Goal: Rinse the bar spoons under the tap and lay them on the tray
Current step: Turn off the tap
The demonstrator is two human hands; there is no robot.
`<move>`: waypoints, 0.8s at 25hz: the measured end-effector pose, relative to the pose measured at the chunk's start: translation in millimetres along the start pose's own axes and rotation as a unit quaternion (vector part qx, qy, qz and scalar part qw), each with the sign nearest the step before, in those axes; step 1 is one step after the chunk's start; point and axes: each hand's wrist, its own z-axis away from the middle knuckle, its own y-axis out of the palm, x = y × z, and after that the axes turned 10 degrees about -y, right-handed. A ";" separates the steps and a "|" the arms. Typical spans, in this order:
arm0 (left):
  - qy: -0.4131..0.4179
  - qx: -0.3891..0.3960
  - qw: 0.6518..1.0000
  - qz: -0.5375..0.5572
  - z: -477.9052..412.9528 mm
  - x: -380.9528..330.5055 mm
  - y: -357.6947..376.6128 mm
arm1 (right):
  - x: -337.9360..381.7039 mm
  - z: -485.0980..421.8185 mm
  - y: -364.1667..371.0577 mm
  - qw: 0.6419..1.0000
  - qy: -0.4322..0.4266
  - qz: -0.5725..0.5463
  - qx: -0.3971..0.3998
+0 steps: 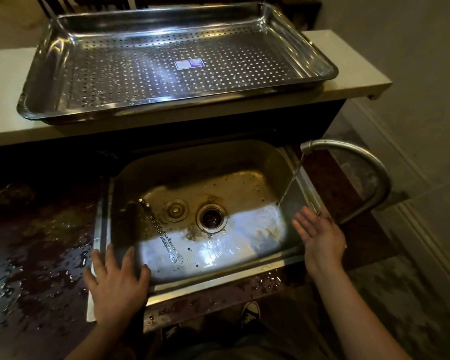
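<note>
Steel sink (247, 157) holds two bar spoons (159, 229); both hands spread, empty.

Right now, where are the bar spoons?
In the head view, the bar spoons lie in the sink, left of the drain, beyond the left hand.

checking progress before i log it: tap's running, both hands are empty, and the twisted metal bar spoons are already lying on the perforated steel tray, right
Not quite. The head view shows the twisted metal bar spoons lying in the stainless steel sink, left of the drain, not on the perforated steel tray, which holds no spoons. The rest stands: the curved metal tap is running, and the left hand and right hand are empty.
</note>
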 end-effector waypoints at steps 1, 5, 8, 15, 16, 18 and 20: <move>0.001 0.001 1.000 0.001 0.0 -0.4 -1.0 | -0.2 0.4 -0.4 1.000 0.000 -0.003 -0.001; 0.001 0.006 1.000 0.001 1.1 -2.7 -4.8 | -0.6 2.1 -3.6 1.000 0.002 -0.011 0.007; 0.001 0.009 1.000 0.002 2.5 -5.4 -8.6 | -0.5 3.2 -4.6 1.000 0.005 -0.014 0.008; -0.005 0.012 1.000 0.008 4.6 -7.3 -13.4 | 2.0 6.3 -7.9 0.999 0.023 -0.030 0.014; -0.006 0.012 1.000 0.009 4.4 -7.3 -13.0 | 2.0 7.1 -8.7 0.999 0.024 -0.027 0.017; -0.006 0.011 1.000 0.006 4.2 -6.5 -11.5 | 1.9 8.5 -9.7 0.999 0.024 -0.024 0.022; -0.005 0.011 1.000 0.001 3.8 -5.7 -9.8 | 2.8 8.1 -10.7 0.999 0.025 -0.018 0.025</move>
